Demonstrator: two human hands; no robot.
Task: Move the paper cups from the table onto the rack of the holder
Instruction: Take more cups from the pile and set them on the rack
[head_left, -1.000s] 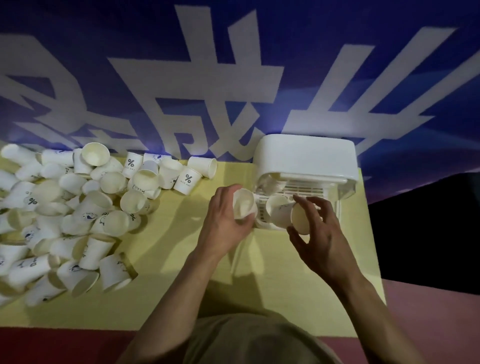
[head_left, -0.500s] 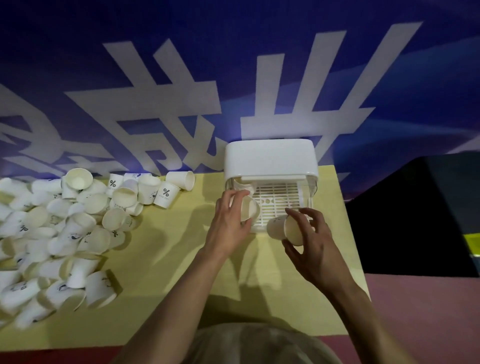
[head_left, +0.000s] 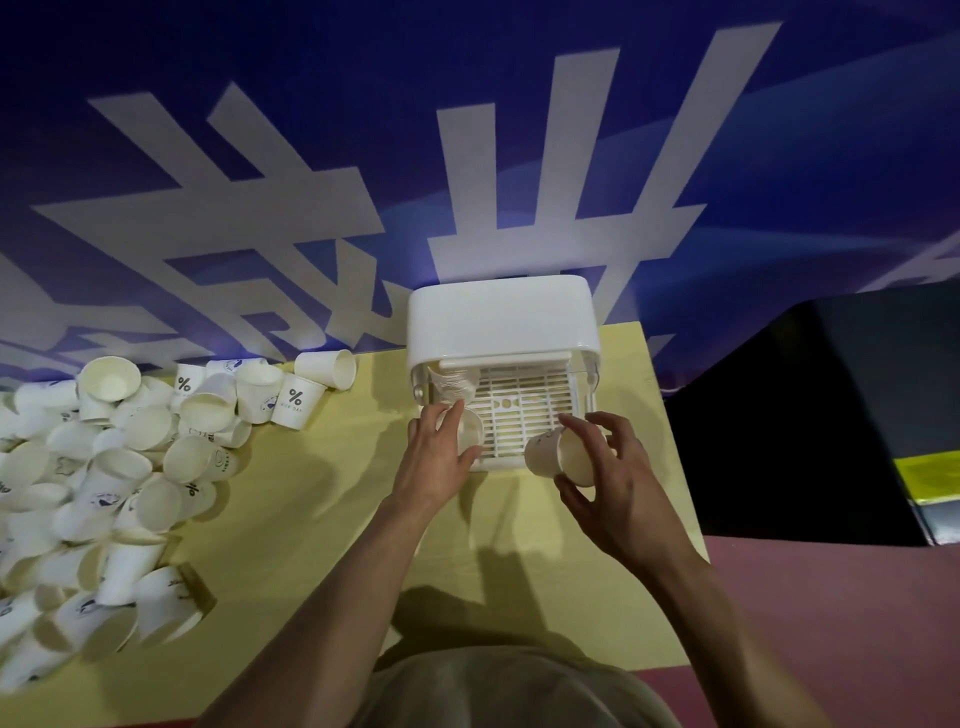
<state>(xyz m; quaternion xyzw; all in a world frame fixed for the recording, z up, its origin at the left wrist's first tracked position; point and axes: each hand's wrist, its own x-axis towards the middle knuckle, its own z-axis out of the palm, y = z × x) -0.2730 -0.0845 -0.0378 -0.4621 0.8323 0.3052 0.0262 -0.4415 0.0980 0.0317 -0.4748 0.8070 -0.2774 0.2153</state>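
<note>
A white holder (head_left: 501, 322) stands at the back of the yellow table (head_left: 322, 519), its slotted rack (head_left: 524, 410) pulled out toward me. My left hand (head_left: 434, 457) grips a white paper cup (head_left: 470, 434) at the rack's left front corner. My right hand (head_left: 618, 493) holds another paper cup (head_left: 558, 454) on its side, just off the rack's right front corner, mouth turned toward me. A clear cup shape (head_left: 452, 382) sits at the rack's back left under the cover.
Several loose paper cups (head_left: 119, 467) lie heaped over the table's left half, some printed with a percent sign. A blue banner (head_left: 467, 156) with large white characters hangs right behind the table. The table's right edge (head_left: 675, 457) drops to a dark floor.
The view has shifted so the holder sits nearer the centre. My left hand has brought its cup down to the rack's left front corner. My right hand's cup has moved slightly right.
</note>
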